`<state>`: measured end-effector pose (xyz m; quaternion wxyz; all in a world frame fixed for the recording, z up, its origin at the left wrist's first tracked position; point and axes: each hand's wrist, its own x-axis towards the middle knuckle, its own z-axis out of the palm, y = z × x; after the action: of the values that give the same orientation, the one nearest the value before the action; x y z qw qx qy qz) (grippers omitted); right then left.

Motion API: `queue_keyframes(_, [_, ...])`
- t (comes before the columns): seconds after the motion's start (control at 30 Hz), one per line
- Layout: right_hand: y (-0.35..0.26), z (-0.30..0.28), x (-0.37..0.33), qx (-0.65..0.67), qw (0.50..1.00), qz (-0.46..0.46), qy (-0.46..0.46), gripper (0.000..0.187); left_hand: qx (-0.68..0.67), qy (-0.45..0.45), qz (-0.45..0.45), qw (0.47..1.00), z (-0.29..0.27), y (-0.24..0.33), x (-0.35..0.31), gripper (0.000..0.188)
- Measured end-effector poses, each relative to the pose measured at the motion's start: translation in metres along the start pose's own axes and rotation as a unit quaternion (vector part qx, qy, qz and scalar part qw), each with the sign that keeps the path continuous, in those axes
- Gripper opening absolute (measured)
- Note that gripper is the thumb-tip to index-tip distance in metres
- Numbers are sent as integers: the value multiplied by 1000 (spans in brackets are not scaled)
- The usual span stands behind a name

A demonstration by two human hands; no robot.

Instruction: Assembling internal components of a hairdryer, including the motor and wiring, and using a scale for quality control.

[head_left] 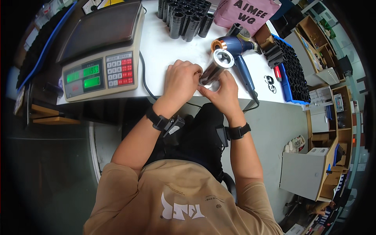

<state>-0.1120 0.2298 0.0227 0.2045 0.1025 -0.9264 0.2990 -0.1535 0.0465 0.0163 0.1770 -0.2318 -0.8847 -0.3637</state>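
A shiny dark cylinder with a silver round end cap stands tilted near the table's front edge, its capped end up. My left hand has its fingers curled against the lower left side of the cylinder. On the other side, my right hand grips the lower part, the thumb in front and the fingers partly hidden. Just beyond and to the right lies a dark blue hair dryer with a copper-coloured end, close to the cylinder's cap.
At the left sits a weighing scale with green displays, its cable running near my left wrist. Black tubes stand grouped at the back beside a pink bag. Black rings and a blue crate of black parts lie right.
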Motion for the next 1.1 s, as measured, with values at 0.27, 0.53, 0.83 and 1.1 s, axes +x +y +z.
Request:
queue_keyframes(0.27, [4, 6, 1, 13, 1000, -3, 9, 51, -106, 40, -30, 993, -14, 7, 1, 24])
queue_keyframes(0.53, [4, 4, 8, 15, 997, 72, -23, 50, -118, 50, 114, 985, -85, 56, 47, 32])
queue_keyframes(0.83, [4, 9, 7, 6, 999, 40, 18, 50, 92, -211, 250, 941, -111, 64, 99, 38])
queue_keyframes(1.1, [4, 8, 6, 0, 999, 31, 19, 51, 196, -304, 220, 906, -114, 88, 125, 39])
